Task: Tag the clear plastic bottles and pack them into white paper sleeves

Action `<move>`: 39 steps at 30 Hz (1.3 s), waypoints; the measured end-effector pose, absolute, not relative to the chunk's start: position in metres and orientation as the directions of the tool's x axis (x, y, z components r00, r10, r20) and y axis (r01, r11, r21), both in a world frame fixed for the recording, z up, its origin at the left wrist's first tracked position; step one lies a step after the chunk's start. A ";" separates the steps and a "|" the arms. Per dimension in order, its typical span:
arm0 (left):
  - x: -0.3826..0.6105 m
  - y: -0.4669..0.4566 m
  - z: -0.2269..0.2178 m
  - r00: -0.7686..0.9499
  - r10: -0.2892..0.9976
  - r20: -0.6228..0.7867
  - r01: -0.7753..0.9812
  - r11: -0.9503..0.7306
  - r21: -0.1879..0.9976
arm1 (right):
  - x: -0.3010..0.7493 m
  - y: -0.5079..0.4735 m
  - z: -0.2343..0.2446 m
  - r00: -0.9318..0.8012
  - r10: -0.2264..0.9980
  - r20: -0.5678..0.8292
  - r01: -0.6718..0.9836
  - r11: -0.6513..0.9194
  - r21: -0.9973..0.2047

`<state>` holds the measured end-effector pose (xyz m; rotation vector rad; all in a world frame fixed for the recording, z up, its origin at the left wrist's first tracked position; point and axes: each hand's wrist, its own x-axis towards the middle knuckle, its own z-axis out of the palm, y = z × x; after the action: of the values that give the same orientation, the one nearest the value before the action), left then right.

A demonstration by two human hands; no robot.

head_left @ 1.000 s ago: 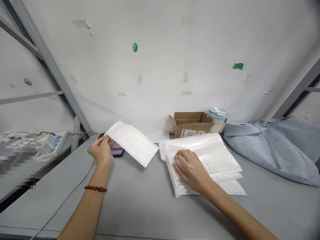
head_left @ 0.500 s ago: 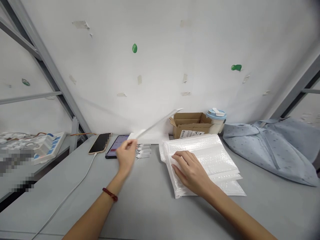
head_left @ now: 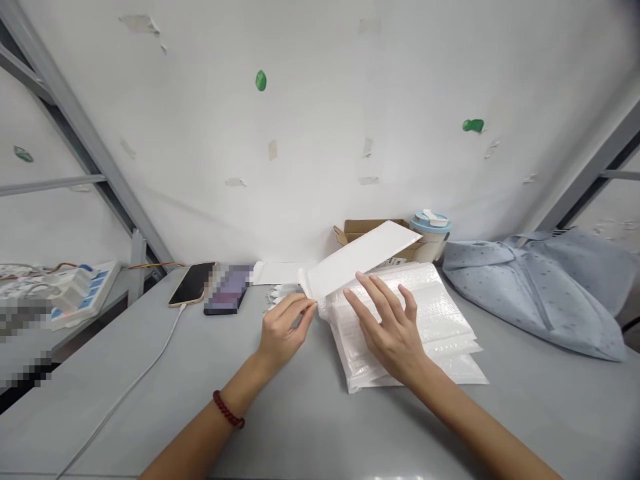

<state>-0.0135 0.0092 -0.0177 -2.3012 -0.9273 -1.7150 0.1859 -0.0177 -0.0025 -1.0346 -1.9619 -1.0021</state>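
Observation:
A flat white cardboard piece (head_left: 363, 259) slants up to the right, with a bent flap at its lower left end. Pinched at that end, it is in my left hand (head_left: 287, 328), which has a dark red bead bracelet on the wrist. My right hand (head_left: 393, 327) is open, its fingers spread over a stack of white bubble mailers (head_left: 443, 310); whether it touches them I cannot tell. Several small white bottles (head_left: 281, 291) lie behind my left hand, partly hidden. Another flat white piece (head_left: 280, 272) lies against the wall.
An open brown carton (head_left: 355, 229) and a cup with a blue lid (head_left: 431, 233) stand at the back. A light blue cloth bag (head_left: 530, 293) lies right. Two phones, one black (head_left: 193, 283) with a white cable (head_left: 145, 373), one purple-screened (head_left: 230, 290), and a power strip (head_left: 95, 300) are left.
My left hand has moved right, carrying the white cardboard piece, which now shows its broad face instead of its edge. The fingers of my right hand have spread and lifted slightly.

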 end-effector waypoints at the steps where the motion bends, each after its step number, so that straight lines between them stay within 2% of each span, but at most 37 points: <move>1: -0.013 0.008 -0.016 0.173 0.364 0.915 0.541 -0.812 0.220 | 0.186 -0.017 -0.003 -0.434 0.342 0.833 0.877 0.372 0.305; 4: -0.011 0.002 -0.013 0.185 0.315 0.931 0.531 -0.829 0.175 | 0.186 -0.015 -0.005 -0.412 0.361 0.836 0.892 0.350 0.288; 8: -0.009 -0.006 -0.010 0.177 0.322 0.930 0.490 -0.848 0.201 | 0.188 -0.013 -0.006 -0.387 0.379 0.841 0.904 0.338 0.263; 15: -0.007 -0.015 -0.011 0.179 0.472 0.863 0.435 -0.825 0.360 | 0.191 -0.015 -0.003 -0.425 0.468 0.775 0.882 0.408 0.237; 17: -0.006 -0.016 -0.010 0.124 0.561 0.819 0.404 -0.782 0.474 | 0.192 -0.014 -0.004 -0.446 0.479 0.756 0.867 0.440 0.233; 19: -0.007 -0.014 -0.008 0.024 0.720 0.693 0.331 -0.660 0.675 | 0.193 -0.013 -0.005 -0.468 0.491 0.735 0.855 0.462 0.236; 21: -0.009 -0.009 -0.003 -0.060 0.883 0.465 0.193 -0.447 0.873 | 0.194 -0.012 -0.006 -0.488 0.501 0.715 0.846 0.472 0.246; 23: -0.011 -0.004 0.001 -0.054 0.974 0.218 0.037 -0.217 0.976 | 0.194 -0.011 -0.008 -0.506 0.500 0.703 0.837 0.480 0.261; 26: -0.014 0.003 0.003 0.099 0.995 -0.014 -0.080 0.022 0.997 | 0.192 -0.011 -0.011 -0.556 0.485 0.675 0.805 0.518 0.291; 31: -0.014 0.006 -0.001 0.155 0.981 -0.119 -0.061 0.129 0.990 | 0.186 -0.014 -0.010 -0.635 0.524 0.568 0.742 0.618 0.260; 34: -0.013 0.004 -0.001 0.239 0.966 -0.099 -0.004 0.103 0.995 | 0.185 -0.018 -0.004 -0.639 0.562 0.526 0.733 0.652 0.195; 39: -0.014 -0.004 0.002 0.417 0.909 -0.005 0.173 -0.075 0.982 | 0.186 -0.026 0.006 -0.654 0.603 0.456 0.726 0.669 0.157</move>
<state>-0.0139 -0.0040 0.0022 -3.2855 -2.1155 -1.7358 0.1865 -0.0261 0.0065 -1.0464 -2.5184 -0.4660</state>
